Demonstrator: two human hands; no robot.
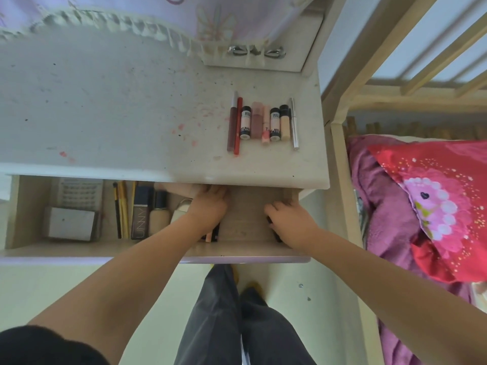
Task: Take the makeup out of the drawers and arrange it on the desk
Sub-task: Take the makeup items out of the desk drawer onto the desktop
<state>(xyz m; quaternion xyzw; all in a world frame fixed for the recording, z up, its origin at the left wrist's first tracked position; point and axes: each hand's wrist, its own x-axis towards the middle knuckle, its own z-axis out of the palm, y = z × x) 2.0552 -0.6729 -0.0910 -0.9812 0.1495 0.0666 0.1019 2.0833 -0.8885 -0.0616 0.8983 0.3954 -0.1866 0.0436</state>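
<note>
— Stained white counter (pixel 110 106) beside a bed (pixel 411 206); where is the makeup sitting?

— A row of tubes (pixel 263 122) is lying up top, more is waiting in the open drawer (pixel 158 250). Both hands are reaching in: left hand (pixel 208 206) curling over small items, right hand (pixel 290 219) closing on something dark; the grips are partly hidden.

— Handling?

— Light, hard, slick, probably; pinching mid-barrel looks safest. The glass bottle (pixel 159 214) may be fragile.

— Labels?

— "UNNY" on the dark box (pixel 141 216), "PINK" on two tubes.

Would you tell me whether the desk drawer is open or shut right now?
Open. The drawer is pulled out below the desk, showing brushes inside, and both hands reach into it.
</note>
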